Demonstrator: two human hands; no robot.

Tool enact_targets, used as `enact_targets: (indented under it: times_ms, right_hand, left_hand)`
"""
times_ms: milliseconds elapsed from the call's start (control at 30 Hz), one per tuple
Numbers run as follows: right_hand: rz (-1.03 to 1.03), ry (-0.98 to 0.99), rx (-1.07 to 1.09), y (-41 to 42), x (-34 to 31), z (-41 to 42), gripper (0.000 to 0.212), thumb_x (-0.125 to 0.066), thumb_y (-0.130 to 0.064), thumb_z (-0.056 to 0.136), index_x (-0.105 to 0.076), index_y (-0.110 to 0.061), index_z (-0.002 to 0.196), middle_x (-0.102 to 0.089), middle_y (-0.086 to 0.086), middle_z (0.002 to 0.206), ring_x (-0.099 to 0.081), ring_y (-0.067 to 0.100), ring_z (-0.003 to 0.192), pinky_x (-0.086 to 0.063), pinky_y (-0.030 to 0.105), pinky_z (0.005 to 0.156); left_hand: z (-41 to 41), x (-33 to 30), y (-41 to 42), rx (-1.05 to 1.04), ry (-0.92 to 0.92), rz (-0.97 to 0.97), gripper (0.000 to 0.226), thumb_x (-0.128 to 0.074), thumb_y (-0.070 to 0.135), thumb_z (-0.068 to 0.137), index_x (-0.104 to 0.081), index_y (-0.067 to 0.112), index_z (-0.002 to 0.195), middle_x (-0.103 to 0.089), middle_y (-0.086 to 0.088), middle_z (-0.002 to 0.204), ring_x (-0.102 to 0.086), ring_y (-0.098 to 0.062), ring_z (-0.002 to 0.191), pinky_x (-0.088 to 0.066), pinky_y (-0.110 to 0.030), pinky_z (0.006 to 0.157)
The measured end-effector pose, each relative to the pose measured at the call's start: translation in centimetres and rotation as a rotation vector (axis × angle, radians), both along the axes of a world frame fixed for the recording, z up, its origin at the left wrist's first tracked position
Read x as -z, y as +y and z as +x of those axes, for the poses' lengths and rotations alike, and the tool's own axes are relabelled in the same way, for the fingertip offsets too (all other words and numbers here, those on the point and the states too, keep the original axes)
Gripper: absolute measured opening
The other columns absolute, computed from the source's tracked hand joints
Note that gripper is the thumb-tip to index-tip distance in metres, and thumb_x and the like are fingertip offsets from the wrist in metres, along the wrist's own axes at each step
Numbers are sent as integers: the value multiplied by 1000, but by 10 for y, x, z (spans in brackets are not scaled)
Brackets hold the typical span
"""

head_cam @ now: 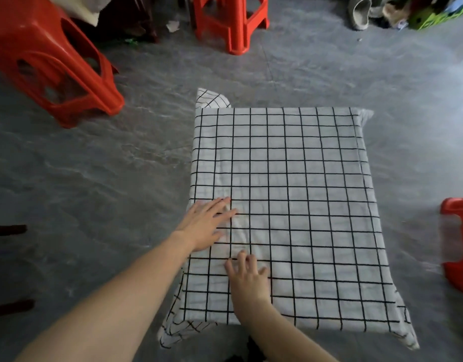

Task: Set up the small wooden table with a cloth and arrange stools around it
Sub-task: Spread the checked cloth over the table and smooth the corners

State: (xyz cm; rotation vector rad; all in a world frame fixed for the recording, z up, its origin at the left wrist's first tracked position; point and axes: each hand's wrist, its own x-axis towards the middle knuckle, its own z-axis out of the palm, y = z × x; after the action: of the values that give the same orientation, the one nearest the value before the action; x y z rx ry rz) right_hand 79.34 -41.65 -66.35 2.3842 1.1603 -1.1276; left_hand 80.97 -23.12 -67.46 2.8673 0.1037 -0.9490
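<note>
Head view: my left hand [207,223] and right hand [247,276] press flat, fingers spread, on the white black-gridded cloth [290,205] already covering the small table; nothing gripped. The red plastic stools [50,64] stand apart, not yet arranged.

My bare left hand [204,224] lies flat, palm down, fingers straight and slightly spread, pointing forward and to the right, with the forearm stretched long from the lower left. My bare right hand [247,276] sits just behind and right of it, palm down, fingers pointing forward and lightly bent at the tips, its forearm rising from the bottom edge.
</note>
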Motion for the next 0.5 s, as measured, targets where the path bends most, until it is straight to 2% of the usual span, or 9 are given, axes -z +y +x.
enact_targets:
  times_ms: [67, 167, 200, 267, 400, 500]
  right_hand:
    - [-24, 65, 13, 5, -4, 6, 88, -69, -17, 81, -11, -20, 147, -2, 16, 154, -6, 42, 141, -31, 61, 106]
    - [-40, 152, 77, 17, -16, 26, 75, -69, -21, 81, -25, -17, 142, -18, 15, 146, -21, 39, 134, -44, 50, 98]
    - [-37, 166, 94, 22, -23, 36, 66, -67, -23, 83, -32, -14, 138, -26, 15, 143, -29, 36, 129, -45, 45, 97]
    - [-4, 172, 159, 37, -49, 59, 50, -60, -24, 88, -42, -11, 133, -38, 13, 136, -40, 31, 124, -45, 40, 95]
    - [161, 36, 252, 71, -133, 104, 46, -56, -28, 91, -43, -15, 133, -45, 8, 132, -46, 28, 121, -47, 38, 84]
    - [245, -59, 273, 88, -214, 120, 50, -57, -30, 91, -43, -15, 136, -45, 8, 133, -45, 28, 123, -48, 41, 90]
  left_hand:
    - [0, -19, 14, -134, 110, 28, 62, -40, 38, 100, -11, 39, 154, 8, 6, 163, -2, -19, 150, -16, -49, 119]
    - [-1, -59, 41, -291, 403, 214, 49, -35, 34, 98, -37, 27, 147, -33, -4, 155, -41, -26, 135, -36, -40, 106]
    - [-2, -73, 50, -288, 489, 277, 46, -36, 32, 96, -46, 23, 141, -45, -5, 147, -47, -25, 130, -37, -37, 103]
    - [-5, -102, 67, -275, 551, 325, 43, -39, 31, 94, -56, 19, 131, -54, -4, 138, -52, -23, 124, -38, -33, 97]
    - [-3, -164, 95, -282, 323, 298, 40, -39, 37, 94, -60, 24, 125, -58, -1, 130, -56, -22, 117, -40, -32, 83]
    - [-1, -231, 101, -276, 140, 255, 40, -41, 39, 95, -57, 26, 129, -57, -1, 130, -55, -23, 118, -44, -34, 88]
